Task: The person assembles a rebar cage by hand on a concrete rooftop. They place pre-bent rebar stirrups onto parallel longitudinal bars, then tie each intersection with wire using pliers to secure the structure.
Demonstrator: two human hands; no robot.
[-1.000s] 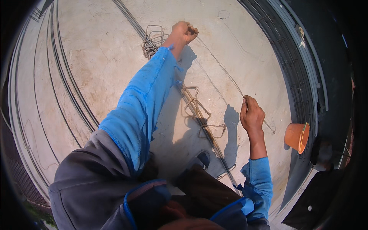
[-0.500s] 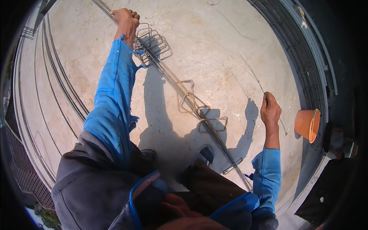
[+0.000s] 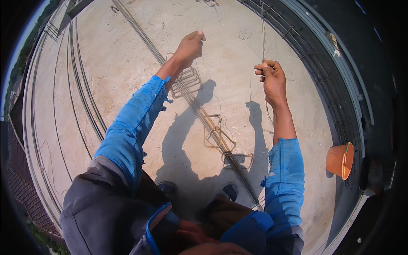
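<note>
My right hand (image 3: 273,80) is closed round a bundle of thin tie wire (image 3: 264,36), whose strands run up past the fingers and trail below the wrist. My left hand (image 3: 190,49) is raised above the steel bars with thumb and finger pinched together; a fine wire strand seems to pass through the pinch. Beneath it, a bundle of long reinforcing bars (image 3: 140,32) lies diagonally across the concrete floor. A stack of bent steel stirrups (image 3: 189,81) sits around the bars, and several looser stirrups (image 3: 219,135) are spaced along them nearer my feet.
An orange bucket (image 3: 337,160) lies tipped at the right. Behind it curves a long assembled rebar cage (image 3: 312,57) beside grey pipes (image 3: 316,21). More long bars (image 3: 80,85) lie along the left side. A small wire loop (image 3: 245,34) rests on the floor.
My left hand has left the far end of the bars and moved right and nearer. My right hand has moved up and left with the wire bundle. My view has shifted slightly.
</note>
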